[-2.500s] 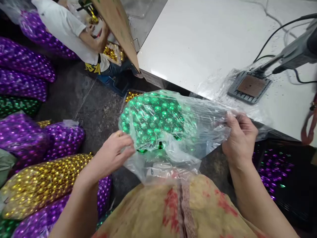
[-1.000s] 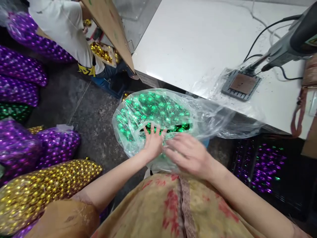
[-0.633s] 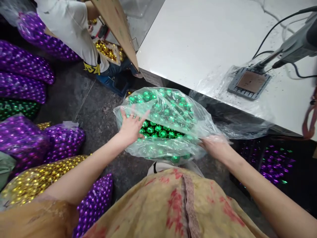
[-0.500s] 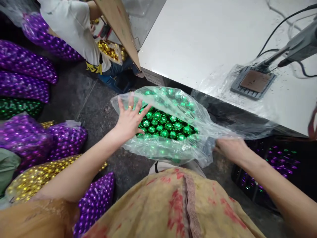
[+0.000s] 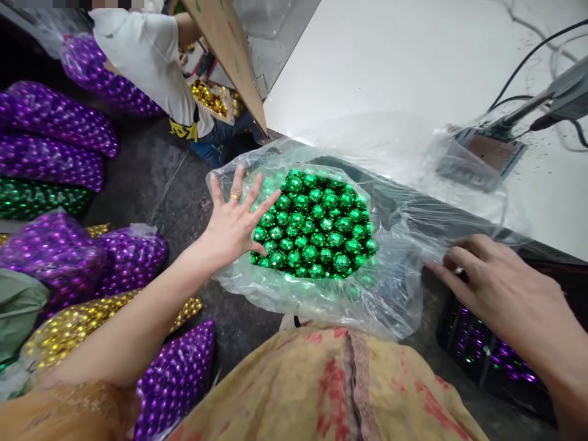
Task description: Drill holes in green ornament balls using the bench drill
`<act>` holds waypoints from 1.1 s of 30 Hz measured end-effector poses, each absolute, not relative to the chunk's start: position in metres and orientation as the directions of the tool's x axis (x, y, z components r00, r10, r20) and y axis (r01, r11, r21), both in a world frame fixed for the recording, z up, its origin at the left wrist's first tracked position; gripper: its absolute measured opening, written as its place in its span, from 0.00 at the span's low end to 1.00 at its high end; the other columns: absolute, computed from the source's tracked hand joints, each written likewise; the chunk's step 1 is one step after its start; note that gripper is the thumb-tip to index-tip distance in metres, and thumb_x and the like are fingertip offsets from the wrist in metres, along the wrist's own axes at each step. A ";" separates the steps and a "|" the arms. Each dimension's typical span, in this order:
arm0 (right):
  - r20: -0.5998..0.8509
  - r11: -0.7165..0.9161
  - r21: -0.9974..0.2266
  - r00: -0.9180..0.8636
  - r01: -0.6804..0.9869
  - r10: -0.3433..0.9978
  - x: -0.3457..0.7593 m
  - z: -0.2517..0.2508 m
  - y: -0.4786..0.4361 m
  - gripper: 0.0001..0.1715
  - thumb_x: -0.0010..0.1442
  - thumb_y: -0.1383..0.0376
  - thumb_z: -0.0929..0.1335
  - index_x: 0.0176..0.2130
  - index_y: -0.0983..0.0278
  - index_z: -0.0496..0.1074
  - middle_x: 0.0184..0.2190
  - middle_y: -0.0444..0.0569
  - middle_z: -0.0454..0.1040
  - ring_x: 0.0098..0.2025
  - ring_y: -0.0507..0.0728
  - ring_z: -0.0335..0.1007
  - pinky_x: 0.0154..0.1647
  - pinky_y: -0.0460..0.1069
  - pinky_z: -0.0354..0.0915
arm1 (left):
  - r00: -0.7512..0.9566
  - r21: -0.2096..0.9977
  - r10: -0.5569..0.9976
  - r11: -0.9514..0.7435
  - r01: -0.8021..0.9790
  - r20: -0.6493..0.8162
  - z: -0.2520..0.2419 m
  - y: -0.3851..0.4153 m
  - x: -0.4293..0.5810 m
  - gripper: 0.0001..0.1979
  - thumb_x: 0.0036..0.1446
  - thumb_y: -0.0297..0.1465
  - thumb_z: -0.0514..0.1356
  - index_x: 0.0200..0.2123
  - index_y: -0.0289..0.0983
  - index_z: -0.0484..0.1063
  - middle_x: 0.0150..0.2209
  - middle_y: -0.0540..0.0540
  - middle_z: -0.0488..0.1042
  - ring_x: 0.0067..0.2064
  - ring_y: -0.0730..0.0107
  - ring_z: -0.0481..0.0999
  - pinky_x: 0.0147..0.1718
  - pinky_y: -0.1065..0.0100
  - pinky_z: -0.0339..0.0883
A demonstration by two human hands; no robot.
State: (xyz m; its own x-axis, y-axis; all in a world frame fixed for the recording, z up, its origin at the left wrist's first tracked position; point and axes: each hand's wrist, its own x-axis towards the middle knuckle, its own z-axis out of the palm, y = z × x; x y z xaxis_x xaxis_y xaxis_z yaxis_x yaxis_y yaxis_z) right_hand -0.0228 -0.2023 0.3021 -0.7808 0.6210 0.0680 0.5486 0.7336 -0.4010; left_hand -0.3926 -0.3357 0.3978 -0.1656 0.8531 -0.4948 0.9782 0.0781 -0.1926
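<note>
A clear plastic bag [image 5: 390, 300] lies spread open in front of my body, its mouth wide and facing up. Shiny green faceted beads [image 5: 316, 229] fill it. My left hand [image 5: 234, 223], with a ring on one finger, is spread flat against the bag's left rim. At the right side, my right hand [image 5: 487, 275] has curled fingers, with thumb and fingertips at the stretched plastic edge. The exact grip there is partly hidden.
A white table [image 5: 381, 67] carries a grey device [image 5: 500, 147] with cables. Purple bead bags [image 5: 55, 116] and a gold one [image 5: 82, 324] lie at left. Another person [image 5: 151, 67] works beyond a board [image 5: 225, 49]. A black crate [image 5: 491, 349] holds purple beads.
The bag's mouth has widened, uncovering more green beads. My right hand has moved right and its bunched hold has loosened. My left hand stays spread on the left rim.
</note>
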 end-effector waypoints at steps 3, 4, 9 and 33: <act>0.267 0.792 -0.433 -0.778 0.430 0.568 -0.046 0.317 -0.216 0.14 0.64 0.54 0.62 0.38 0.59 0.69 0.49 0.57 0.71 0.48 0.66 0.69 0.41 0.64 0.72 | -0.155 -0.191 0.868 0.071 0.979 -0.471 0.398 -0.340 -0.395 0.54 0.43 0.44 0.71 0.69 0.50 0.46 0.72 0.44 0.39 0.70 0.31 0.27 0.59 0.28 0.15; 0.293 0.815 -0.446 -0.800 0.369 0.523 -0.052 0.318 -0.221 0.13 0.63 0.56 0.63 0.44 0.60 0.69 0.54 0.57 0.70 0.53 0.67 0.68 0.47 0.65 0.71 | -0.146 -0.191 0.872 0.062 0.980 -0.467 0.398 -0.342 -0.396 0.54 0.43 0.44 0.71 0.69 0.50 0.46 0.72 0.44 0.39 0.70 0.31 0.27 0.59 0.28 0.15; 0.052 0.804 -0.546 -0.949 0.234 0.311 -0.059 0.301 -0.249 0.30 0.62 0.48 0.64 0.57 0.60 0.68 0.56 0.55 0.72 0.64 0.72 0.58 0.58 0.71 0.61 | -0.122 -0.177 0.875 0.043 0.983 -0.468 0.399 -0.355 -0.395 0.54 0.42 0.49 0.70 0.69 0.52 0.47 0.72 0.45 0.41 0.70 0.31 0.27 0.60 0.29 0.16; -0.480 0.227 -0.864 -0.871 0.449 -0.104 -0.055 0.313 -0.302 0.30 0.67 0.47 0.54 0.59 0.56 0.66 0.58 0.45 0.72 0.56 0.61 0.72 0.70 0.67 0.47 | -0.231 -0.214 0.860 0.146 0.966 -0.455 0.411 -0.395 -0.396 0.41 0.46 0.47 0.68 0.64 0.56 0.60 0.71 0.49 0.46 0.70 0.32 0.23 0.60 0.28 0.19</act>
